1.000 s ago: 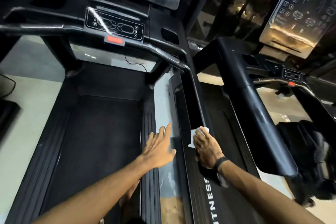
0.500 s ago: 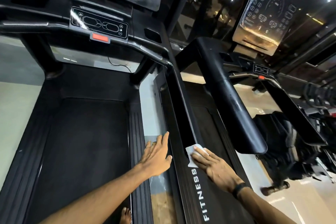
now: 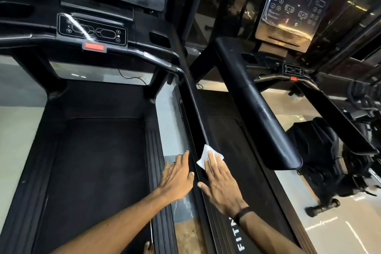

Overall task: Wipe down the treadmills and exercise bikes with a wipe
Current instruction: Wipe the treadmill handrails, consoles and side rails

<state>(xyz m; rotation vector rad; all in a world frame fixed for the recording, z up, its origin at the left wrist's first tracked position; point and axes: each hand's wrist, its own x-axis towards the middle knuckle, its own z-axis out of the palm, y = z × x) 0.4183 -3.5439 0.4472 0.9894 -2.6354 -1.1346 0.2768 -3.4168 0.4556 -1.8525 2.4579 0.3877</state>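
My right hand lies flat, fingers straight, pressing a white wipe onto the left side rail of the right-hand treadmill, just below the lower end of a sloping black handrail. My left hand is spread open over the gap between the two machines, beside the right foot rail of the left treadmill. It holds nothing. The left treadmill's dark belt and its console with a red stop key fill the left half of the view.
A thick black padded handrail of the right treadmill slopes down at centre right. Its console screen stands at the upper right. A strip of grey floor runs between the machines. Dark equipment sits on the floor at the right.
My right hand has slid the wipe along the side rail and turned to point forward, fingers now straight over it. My left hand has drawn closer to the right hand. The view has shifted.
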